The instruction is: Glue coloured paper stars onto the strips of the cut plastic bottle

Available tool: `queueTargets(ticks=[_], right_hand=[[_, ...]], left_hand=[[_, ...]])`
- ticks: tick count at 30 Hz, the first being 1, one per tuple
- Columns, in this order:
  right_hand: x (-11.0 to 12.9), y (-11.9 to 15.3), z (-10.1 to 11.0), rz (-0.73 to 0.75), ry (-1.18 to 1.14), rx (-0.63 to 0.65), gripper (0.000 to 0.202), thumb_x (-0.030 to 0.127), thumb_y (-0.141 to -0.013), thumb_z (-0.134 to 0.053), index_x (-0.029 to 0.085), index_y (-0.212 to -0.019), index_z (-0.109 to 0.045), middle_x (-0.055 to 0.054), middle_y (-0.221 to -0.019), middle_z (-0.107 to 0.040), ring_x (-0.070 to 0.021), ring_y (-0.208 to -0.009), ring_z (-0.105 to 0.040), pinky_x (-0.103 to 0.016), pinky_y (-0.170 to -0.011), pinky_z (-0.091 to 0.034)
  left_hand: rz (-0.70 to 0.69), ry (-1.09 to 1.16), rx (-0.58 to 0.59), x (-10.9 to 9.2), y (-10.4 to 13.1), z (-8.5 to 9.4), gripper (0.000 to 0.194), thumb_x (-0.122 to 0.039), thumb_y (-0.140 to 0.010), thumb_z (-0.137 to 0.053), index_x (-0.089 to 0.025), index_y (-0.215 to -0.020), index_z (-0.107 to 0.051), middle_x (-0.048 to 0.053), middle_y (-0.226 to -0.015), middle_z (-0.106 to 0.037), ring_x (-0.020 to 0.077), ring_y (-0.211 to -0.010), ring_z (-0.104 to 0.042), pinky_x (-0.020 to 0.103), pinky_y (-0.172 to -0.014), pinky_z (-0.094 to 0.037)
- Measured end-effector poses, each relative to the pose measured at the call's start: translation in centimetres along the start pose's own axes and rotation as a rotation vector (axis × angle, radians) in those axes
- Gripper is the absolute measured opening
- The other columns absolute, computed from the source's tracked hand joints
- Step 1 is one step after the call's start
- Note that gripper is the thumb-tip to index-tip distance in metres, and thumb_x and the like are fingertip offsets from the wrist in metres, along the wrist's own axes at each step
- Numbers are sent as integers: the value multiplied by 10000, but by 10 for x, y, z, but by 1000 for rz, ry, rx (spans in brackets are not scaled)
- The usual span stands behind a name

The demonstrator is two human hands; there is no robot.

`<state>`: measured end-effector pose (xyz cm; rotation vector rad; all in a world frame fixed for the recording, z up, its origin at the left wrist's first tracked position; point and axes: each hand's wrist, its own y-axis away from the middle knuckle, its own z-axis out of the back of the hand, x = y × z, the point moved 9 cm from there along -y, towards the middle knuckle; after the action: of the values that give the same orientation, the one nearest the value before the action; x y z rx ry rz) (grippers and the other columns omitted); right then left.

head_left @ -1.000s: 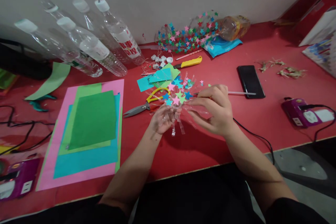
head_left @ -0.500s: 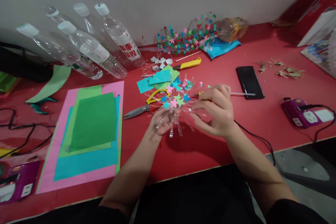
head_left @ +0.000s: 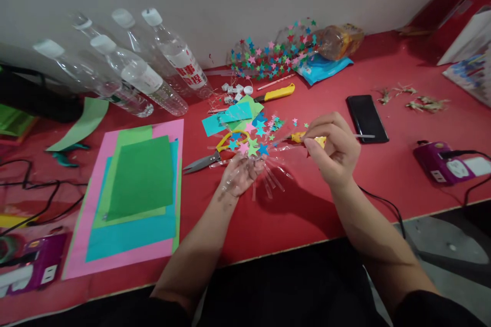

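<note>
The left hand (head_left: 240,176) lies palm up with its fingers curled around the base of a star-studded clear plastic piece (head_left: 252,147), whose cut strips (head_left: 269,188) fan out above the red tabletop (head_left: 245,237). At three o'clock from that piece and apart from it, the right hand (head_left: 335,148) hangs with thumb and forefinger drawn narrowly near each other; whether anything small is pinched there I cannot tell. Close work on such springy strips would probably go best with the left grip kept low and light at the base, turning the piece so that one bare strip faces the right fingertips, and backing that strip from beneath while a star is pressed flat. Bringing the right hand in from the side should spare the stars already on. Just beyond the piece, a little pile of loose stars (head_left: 276,123) sits at one to two o'clock, handy for single picking. The yellow-handled tool (head_left: 297,137) at three o'clock, partly behind the right fingers, and the scissors (head_left: 207,161) at nine could snag trailing strips, so lifting clear of both seems wise. Farther out lie paper offcuts (head_left: 228,116) at eleven, a yellow utility knife (head_left: 278,93) at one and a black phone (head_left: 367,117) between two and three.
</note>
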<state>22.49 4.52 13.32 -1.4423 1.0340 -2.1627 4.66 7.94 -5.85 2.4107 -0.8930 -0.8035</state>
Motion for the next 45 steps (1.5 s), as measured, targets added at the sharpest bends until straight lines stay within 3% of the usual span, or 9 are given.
queueTargets(ticks=[3,7,13,18,31,34,38,45], right_hand=[[5,-2,-4,45,-13,56,99,130,-799,-626,222,-825,-651,-14,-821,-622,-166,-787,-581,-355,-712,-471],[23,-1,-16,206,-7,229,178,94,-781,-618,214,-911,-636,-28,-867,-648,-173,-810,-597,-363,-727,-481],[37,13,-41,340,97,421,234,96,-787,-660,204,-981,-584,-36,-961,-719,-189,-893,-624,-373,-788,-474],[36,16,-47,325,149,420,224,129,-814,-672,213,-990,-562,-20,-932,-730,-171,-844,-637,-332,-723,-439],[31,17,-52,300,119,491,246,109,-841,-627,217,-1052,-560,-15,-946,-706,-157,-877,-609,-327,-775,-433],[29,18,-55,317,235,516,249,125,-840,-622,201,-1073,-575,-34,-986,-698,-171,-894,-575,-348,-791,-412],[31,20,-57,399,402,470,109,165,-861,-635,213,-957,-623,-17,-911,-687,-174,-862,-532,-361,-772,-366],[26,26,-66,432,507,423,48,233,-905,-599,230,-887,-643,-3,-857,-669,-175,-837,-489,-384,-836,-355]], left_hand=[[-5,1,19,-1,-1,1,283,-198,-900,-382,-138,-789,-635,81,-748,-635,91,-519,-533,157,-456,-449],[-5,-1,43,-1,2,-8,258,-179,-879,-411,-128,-769,-639,79,-707,-620,92,-496,-512,166,-455,-441],[-54,26,52,-7,6,-15,366,-168,-932,-323,-120,-763,-644,65,-663,-620,82,-482,-499,162,-471,-435],[-40,28,46,-6,6,-15,359,-156,-929,-331,-115,-761,-646,66,-650,-622,96,-491,-499,182,-471,-432],[-55,18,64,-7,4,-15,370,-185,-942,-337,-115,-788,-666,59,-636,-609,91,-473,-499,182,-475,-436],[-58,22,65,-7,5,-15,403,-217,-957,-332,-123,-721,-644,53,-616,-596,93,-473,-496,187,-481,-439],[-35,19,52,-5,6,-14,473,-224,-982,-259,-118,-743,-653,83,-667,-639,110,-492,-519,213,-499,-458],[-45,55,89,-1,7,-17,462,-246,-995,-266,-141,-740,-635,64,-685,-654,115,-525,-525,235,-549,-472]])
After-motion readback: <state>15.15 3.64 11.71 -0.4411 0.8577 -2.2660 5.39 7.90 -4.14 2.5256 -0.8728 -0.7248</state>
